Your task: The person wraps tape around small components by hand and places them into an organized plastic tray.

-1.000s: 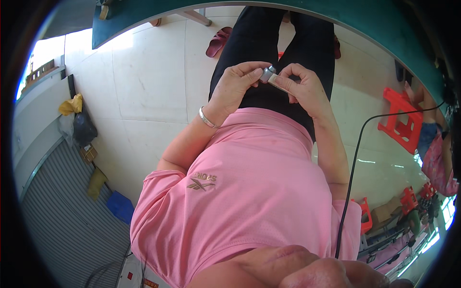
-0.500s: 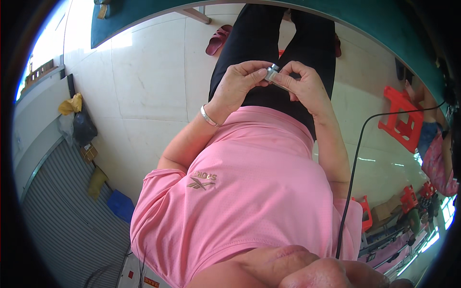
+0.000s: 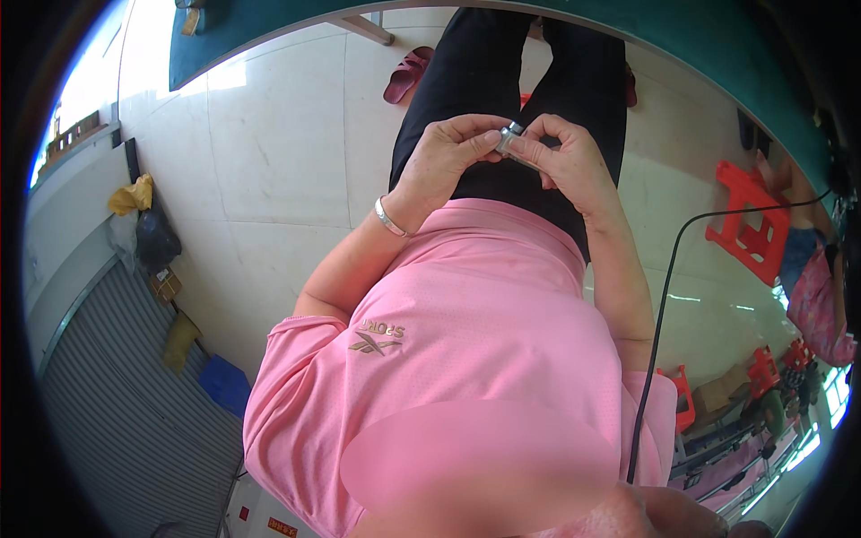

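Over my lap, both hands meet around a small silver-grey piece (image 3: 509, 136) with a shiny, cap-like end; its exact kind is too small to make out. My left hand (image 3: 441, 160), with a silver bracelet (image 3: 388, 218) on its wrist, pinches it between thumb and fingers. From the other side my right hand (image 3: 567, 161) also grips it, thumb on top and fingers curled beneath. A thin, pale edge shows under the right thumb. The fingers hide much of the piece. Black trousers (image 3: 475, 81) lie behind the hands.
A green-topped table (image 3: 269, 36) curves along the far side. A black cable (image 3: 668, 287) runs down at my right. Beyond it are a red plastic stool (image 3: 749, 224) and another person's pink clothing (image 3: 821, 296). Bags (image 3: 157, 238) and a blue box (image 3: 224, 384) stand at left.
The shiny end of the silver-grey piece has tilted slightly between my fingers. Both hands stay in nearly the same place.
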Demonstrator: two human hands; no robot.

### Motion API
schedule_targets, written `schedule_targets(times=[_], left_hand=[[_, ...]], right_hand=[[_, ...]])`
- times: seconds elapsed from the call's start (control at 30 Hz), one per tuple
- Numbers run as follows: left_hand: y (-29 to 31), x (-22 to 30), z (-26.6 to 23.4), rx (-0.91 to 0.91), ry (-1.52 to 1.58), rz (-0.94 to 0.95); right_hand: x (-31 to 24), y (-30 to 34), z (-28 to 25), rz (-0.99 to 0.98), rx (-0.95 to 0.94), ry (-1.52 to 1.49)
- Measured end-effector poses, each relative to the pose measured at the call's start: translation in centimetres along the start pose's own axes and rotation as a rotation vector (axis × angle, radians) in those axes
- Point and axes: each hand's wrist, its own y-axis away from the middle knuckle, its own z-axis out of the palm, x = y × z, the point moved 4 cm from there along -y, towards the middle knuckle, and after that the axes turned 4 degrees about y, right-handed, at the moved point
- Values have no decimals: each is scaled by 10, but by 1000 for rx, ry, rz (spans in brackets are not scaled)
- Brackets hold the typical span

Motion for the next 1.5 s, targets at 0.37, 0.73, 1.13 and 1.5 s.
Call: schedule_targets(times=[0.37,0.73,1.13,1.5], left_hand=[[-3,-1,0,2,-2,29],[-11,-1,3,55,-142,72],[-11,-1,6,72,-24,51],[-15,2,9,111,-167,246]], right_hand=[[1,-4,-1,3,13,18],[3,-9,-1,-132,107,266],[-6,-4,-3,-48,-1,96],[-10,-3,0,-68,113,163]])
